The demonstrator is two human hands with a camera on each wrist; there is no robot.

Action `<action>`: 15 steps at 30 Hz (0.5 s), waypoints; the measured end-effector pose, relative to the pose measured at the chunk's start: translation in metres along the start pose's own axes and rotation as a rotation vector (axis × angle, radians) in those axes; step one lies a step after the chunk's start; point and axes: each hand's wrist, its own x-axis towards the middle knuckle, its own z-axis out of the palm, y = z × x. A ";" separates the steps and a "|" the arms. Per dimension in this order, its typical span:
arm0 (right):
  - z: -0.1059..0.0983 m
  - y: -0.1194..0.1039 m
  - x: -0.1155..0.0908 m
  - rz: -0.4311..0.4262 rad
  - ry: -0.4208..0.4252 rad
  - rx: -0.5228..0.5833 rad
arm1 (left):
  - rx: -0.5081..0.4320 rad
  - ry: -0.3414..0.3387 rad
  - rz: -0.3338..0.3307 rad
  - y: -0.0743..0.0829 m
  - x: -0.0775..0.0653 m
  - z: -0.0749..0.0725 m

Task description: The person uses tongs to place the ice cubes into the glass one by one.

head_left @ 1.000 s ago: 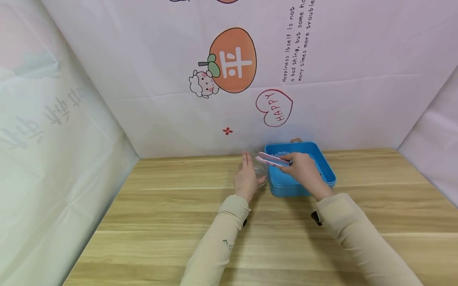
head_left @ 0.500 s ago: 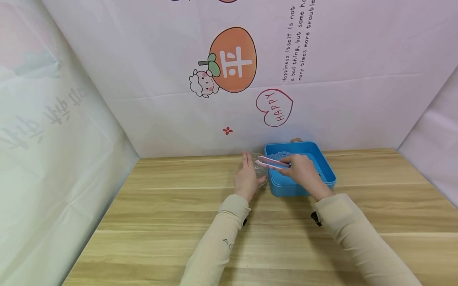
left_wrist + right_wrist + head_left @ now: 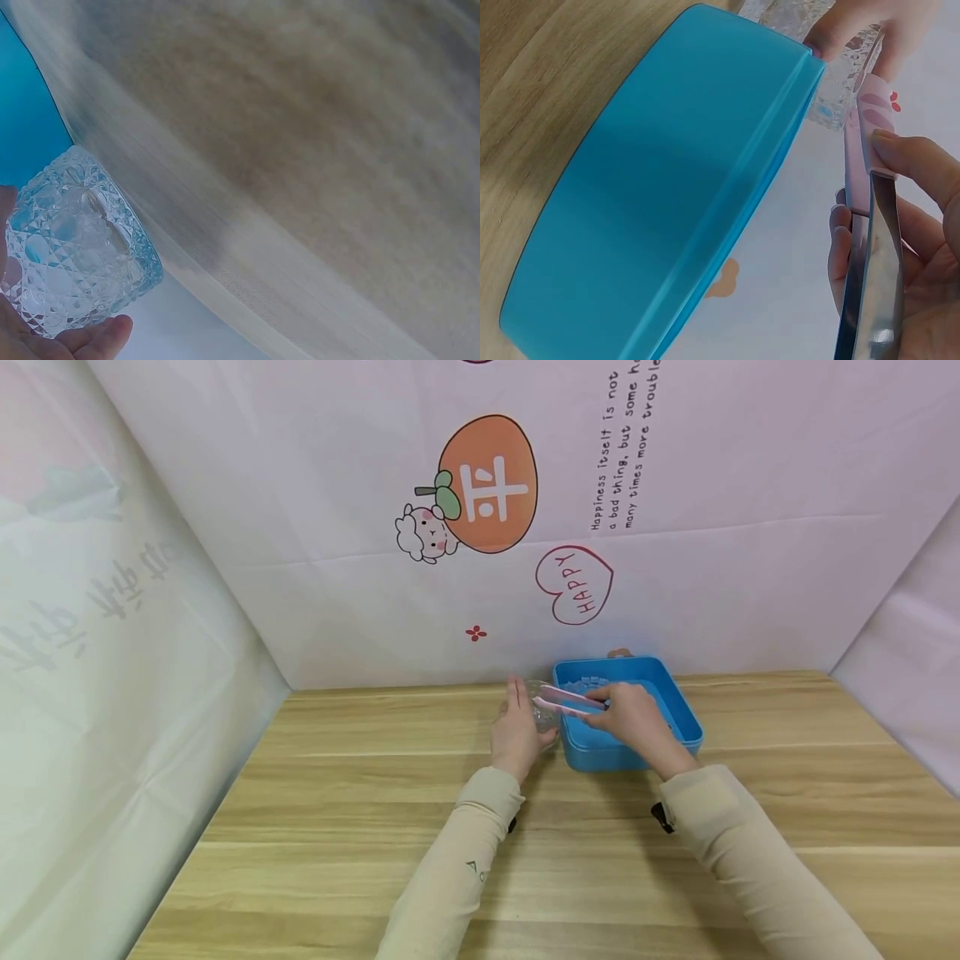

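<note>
A clear cut-glass cup [image 3: 86, 251] stands against the left side of a blue box [image 3: 615, 758]. My left hand [image 3: 517, 731] holds the cup, thumb on one side and fingers on the other. In it lie clear, ice-like pieces, hard to tell apart through the pattern. My right hand [image 3: 636, 718] grips metal tongs [image 3: 874, 247] with pink ends, between thumb and fingers. Those pink ends stand slightly apart over the cup's mouth in the head view. Whether anything sits between them cannot be made out.
Inside the blue box, several pale clear pieces [image 3: 591, 683] lie toward the back left. Behind the wooden table [image 3: 360, 793] rises a white printed backdrop [image 3: 360, 610], close to box and cup. A white sheet [image 3: 112, 693] hangs at the left.
The tongs' ends came together over the cup half a second ago and are apart again now. The left hand, cup and box have stayed in place.
</note>
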 end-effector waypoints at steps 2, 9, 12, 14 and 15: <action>0.001 0.001 0.000 0.002 0.004 0.007 | -0.004 -0.001 -0.001 0.000 0.000 0.000; 0.001 0.005 0.003 0.006 0.078 0.038 | -0.023 0.020 0.010 -0.001 -0.001 0.000; -0.001 0.007 0.004 0.019 0.111 0.045 | -0.017 0.038 0.022 -0.001 -0.001 0.001; -0.002 0.009 0.006 0.031 0.127 0.049 | -0.011 0.038 0.023 -0.001 -0.001 0.001; -0.003 0.010 0.007 0.039 0.133 0.051 | -0.007 0.043 0.024 -0.001 -0.001 0.001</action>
